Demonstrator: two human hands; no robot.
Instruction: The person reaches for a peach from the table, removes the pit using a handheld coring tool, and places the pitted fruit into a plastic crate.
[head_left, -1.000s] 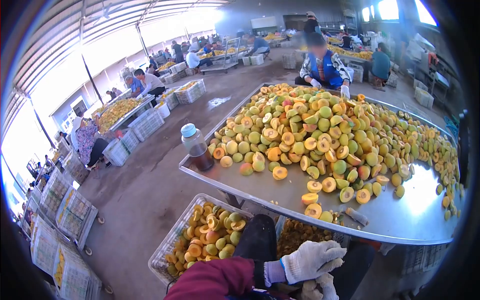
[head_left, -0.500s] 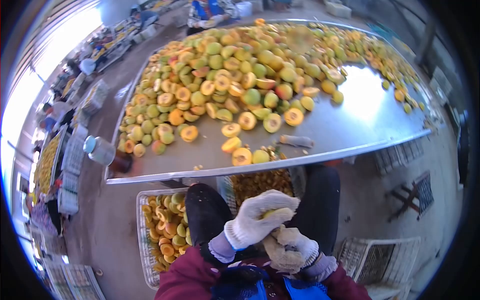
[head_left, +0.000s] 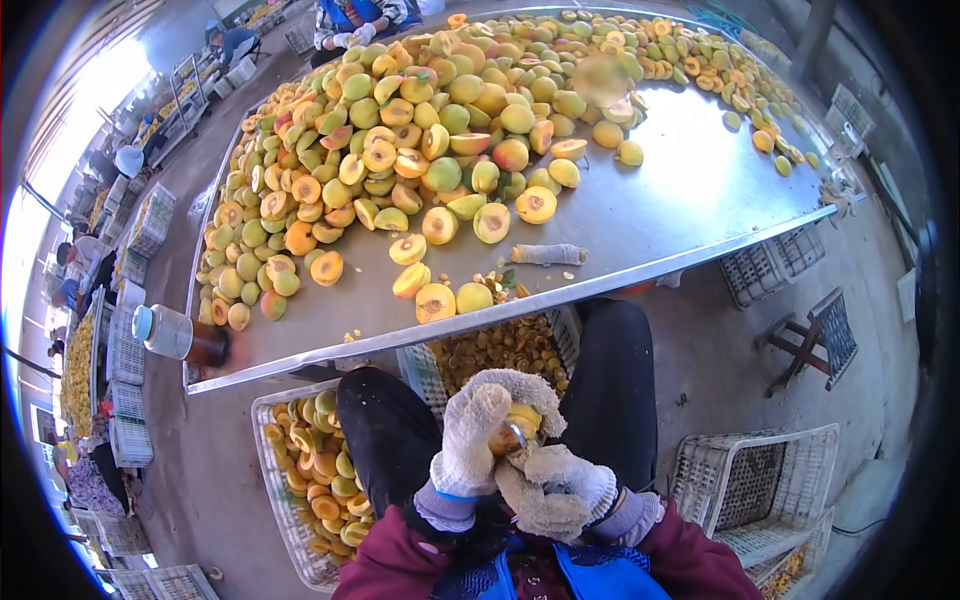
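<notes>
In front of my lap, my gloved left hand is wrapped round a yellow peach half. My gloved right hand is closed just below it, gripping a small curved metal pitting tool that touches the fruit; its handle is hidden in the glove. Under the table edge, between my knees, a crate contains brownish peach scraps. Beside my left leg stands a white crate of cut peach halves.
A metal table carries a large heap of peaches, a cloth-wrapped stick and a jar of dark liquid. To my right are a crate and a folding stool. A co-worker is across the table.
My hands have turned and parted slightly, so the peach half and metal tool now show between them. The view has shifted, moving the table contents leftward in the picture.
</notes>
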